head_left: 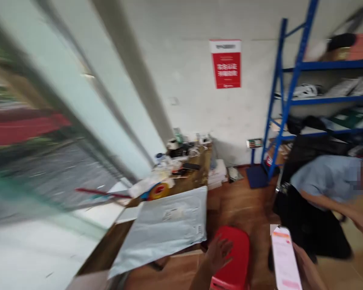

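The left hand (218, 253), fingers spread and empty, hovers over the red stool (234, 257) at lower centre, short of the grey mailer bag (165, 225) lying untouched on the bench (196, 175). The right hand (304, 264) grips a phone (286, 259) at lower right — nothing picked up yet.

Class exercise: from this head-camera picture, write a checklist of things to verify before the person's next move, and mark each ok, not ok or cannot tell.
1. Left hand free: ok, fingers spread, holding nothing, above the red stool.
2. Right hand has a firm grip on the phone: cannot tell, the hand is mostly behind it.
3. Grey mailer bag fully supported on the table: not ok, its near edge overhangs.
4. Space to the right clear: not ok, a crouching person is close.
5. Picture sharp enough to read labels: not ok, blurred.
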Action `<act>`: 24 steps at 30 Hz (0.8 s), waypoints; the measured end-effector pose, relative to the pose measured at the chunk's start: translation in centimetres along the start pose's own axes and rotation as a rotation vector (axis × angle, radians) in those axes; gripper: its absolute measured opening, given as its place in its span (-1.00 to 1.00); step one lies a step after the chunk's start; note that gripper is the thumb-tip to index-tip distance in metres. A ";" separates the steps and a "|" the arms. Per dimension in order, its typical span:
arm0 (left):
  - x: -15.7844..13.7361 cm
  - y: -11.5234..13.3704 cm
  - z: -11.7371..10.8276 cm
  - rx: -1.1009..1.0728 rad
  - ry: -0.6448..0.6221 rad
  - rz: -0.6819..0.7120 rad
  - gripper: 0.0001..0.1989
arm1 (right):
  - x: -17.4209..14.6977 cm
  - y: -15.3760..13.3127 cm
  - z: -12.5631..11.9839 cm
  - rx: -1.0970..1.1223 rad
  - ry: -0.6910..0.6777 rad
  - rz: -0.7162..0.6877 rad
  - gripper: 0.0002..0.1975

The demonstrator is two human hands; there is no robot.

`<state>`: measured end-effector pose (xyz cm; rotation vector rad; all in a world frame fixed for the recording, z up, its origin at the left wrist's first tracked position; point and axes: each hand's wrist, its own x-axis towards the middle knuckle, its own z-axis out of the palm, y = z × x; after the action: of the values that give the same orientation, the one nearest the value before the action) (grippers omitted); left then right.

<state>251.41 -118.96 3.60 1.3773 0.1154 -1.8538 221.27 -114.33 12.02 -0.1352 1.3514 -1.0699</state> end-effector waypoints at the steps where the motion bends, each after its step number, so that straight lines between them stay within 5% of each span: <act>1: 0.1 -1.4 2.2 0.087 -0.085 -0.040 -0.67 | -0.8 0.0 0.1 0.040 0.011 -0.032 -0.52; 3: -0.2 -4.4 7.1 0.230 -0.259 -0.095 -0.66 | -1.9 -0.3 0.4 0.060 -0.156 -0.109 -0.51; 9: -3.3 -11.4 19.7 0.759 -0.651 0.240 -0.40 | -3.4 -1.7 -3.4 0.169 0.009 -0.297 -0.32; 17: -4.3 -21.4 31.3 1.102 -0.885 0.156 -0.21 | -4.9 -3.5 -16.2 0.367 0.230 -0.453 -0.37; 24: -2.5 -36.4 42.2 1.318 -1.034 0.215 -0.24 | -5.5 -7.7 -31.0 0.472 0.315 -0.625 -0.38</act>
<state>196.04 -114.58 9.06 0.8143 -1.9428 -2.2214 192.30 -99.85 12.00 -0.0361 1.3227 -1.9777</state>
